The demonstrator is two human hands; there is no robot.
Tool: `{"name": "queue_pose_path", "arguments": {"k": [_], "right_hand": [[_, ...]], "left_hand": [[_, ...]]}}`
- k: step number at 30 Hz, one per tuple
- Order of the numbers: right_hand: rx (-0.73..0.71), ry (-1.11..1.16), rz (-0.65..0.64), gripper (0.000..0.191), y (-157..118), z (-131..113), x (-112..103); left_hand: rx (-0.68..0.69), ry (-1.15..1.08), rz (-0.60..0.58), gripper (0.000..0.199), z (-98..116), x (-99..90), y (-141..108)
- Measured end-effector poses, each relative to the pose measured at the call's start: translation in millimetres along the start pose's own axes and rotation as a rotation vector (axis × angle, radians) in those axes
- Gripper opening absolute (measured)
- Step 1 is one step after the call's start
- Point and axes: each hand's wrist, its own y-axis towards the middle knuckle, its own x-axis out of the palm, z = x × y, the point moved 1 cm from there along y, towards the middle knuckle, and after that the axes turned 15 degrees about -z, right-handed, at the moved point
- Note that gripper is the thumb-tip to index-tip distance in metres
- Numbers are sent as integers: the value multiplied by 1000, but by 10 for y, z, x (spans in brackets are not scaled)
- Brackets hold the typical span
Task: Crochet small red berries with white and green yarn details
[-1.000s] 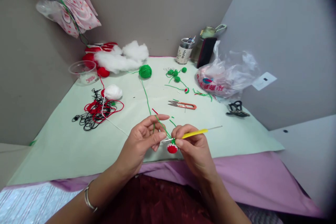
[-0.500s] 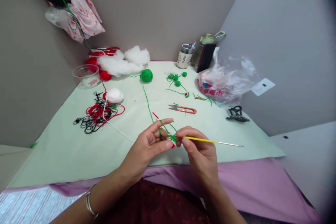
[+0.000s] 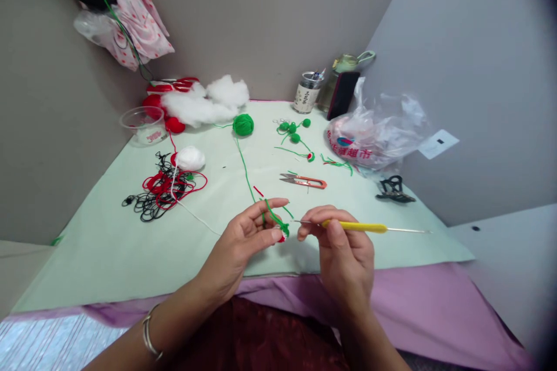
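Note:
Between the thumb and fingers of my left hand (image 3: 243,242) is a small crochet piece (image 3: 283,232) in green, white and red. Green yarn runs from it over my raised index finger and back to a green yarn ball (image 3: 242,124). My right hand (image 3: 343,243) is closed on a yellow-handled crochet hook (image 3: 361,226) with a metal tip at each end. Its left tip points at the crochet piece, with a small gap between them. Thread snips (image 3: 303,180) with an orange handle lie beyond my hands.
Small green crochet balls (image 3: 292,127) lie beyond the snips. At left are a white yarn ball (image 3: 190,158), tangled red and black cord (image 3: 161,188), white stuffing (image 3: 200,105) and a clear tub (image 3: 143,126). A plastic bag (image 3: 369,133) and black hair clip (image 3: 395,189) sit at right.
My right hand has moved right with the crochet hook, so the tip is now away from the crochet piece. My left hand has stayed nearly in place, the piece shifting slightly left.

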Motion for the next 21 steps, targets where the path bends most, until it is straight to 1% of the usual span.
{"name": "queue_pose_path", "arguments": {"k": [5, 12, 21], "right_hand": [[-25, 9, -90, 24, -15, -30, 20], [-23, 8, -77, 23, -9, -7, 12], [-23, 17, -113, 24, -19, -16, 1]], "left_hand": [[6, 10, 2, 42, 11, 7, -3], [5, -4, -14, 43, 5, 1, -12], [3, -3, -29, 42, -17, 8, -15]]}}
